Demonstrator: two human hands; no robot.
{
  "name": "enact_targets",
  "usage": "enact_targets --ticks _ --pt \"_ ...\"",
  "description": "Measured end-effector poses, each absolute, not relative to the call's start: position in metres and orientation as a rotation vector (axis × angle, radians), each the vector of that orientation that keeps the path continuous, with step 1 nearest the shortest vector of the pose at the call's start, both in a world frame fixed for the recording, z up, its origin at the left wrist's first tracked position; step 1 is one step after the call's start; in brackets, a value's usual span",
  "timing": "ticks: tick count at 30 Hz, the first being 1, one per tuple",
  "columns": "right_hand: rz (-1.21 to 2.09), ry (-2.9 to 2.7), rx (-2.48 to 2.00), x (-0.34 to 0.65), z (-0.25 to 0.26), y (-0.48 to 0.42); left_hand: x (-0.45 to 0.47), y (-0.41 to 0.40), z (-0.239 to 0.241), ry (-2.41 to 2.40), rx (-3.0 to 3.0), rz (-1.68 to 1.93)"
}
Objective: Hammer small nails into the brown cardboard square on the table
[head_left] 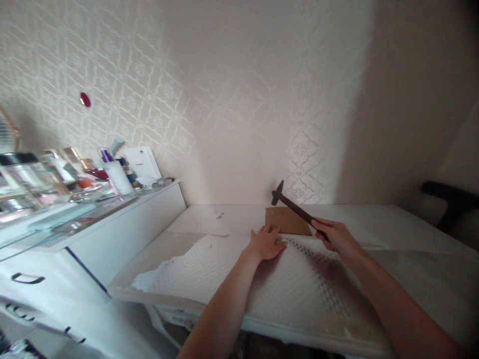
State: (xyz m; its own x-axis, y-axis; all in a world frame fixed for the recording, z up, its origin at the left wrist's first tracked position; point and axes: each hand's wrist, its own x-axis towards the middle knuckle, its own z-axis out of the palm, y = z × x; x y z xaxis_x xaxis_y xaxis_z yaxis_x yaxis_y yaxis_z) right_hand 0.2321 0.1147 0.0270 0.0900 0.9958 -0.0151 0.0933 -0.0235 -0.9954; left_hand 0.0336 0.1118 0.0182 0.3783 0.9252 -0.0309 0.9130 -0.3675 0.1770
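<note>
My right hand (334, 236) is closed round the handle of a dark hammer (292, 205), raised with its head up and to the left above a brown flat board (287, 220). That board lies at the far side of a white textured sheet (209, 271) on the white table (396, 224). My left hand (266, 243) rests on the sheet at the board's near left corner, fingers bent and pressed down; whether it pinches anything I cannot tell.
A white dresser (123, 224) stands to the left, its top crowded with bottles, a white cup (119, 177) and a white box (143, 163). A patterned wall runs behind the table. A dark chair armrest (451, 195) shows at the right edge.
</note>
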Motion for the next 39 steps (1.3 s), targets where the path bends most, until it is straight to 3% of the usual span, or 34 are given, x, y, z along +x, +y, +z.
enact_targets --ticks 39 --pt "1.082 -1.264 -1.386 0.2330 0.0298 0.1124 0.0337 0.1116 0.0180 1.684 2.480 0.072"
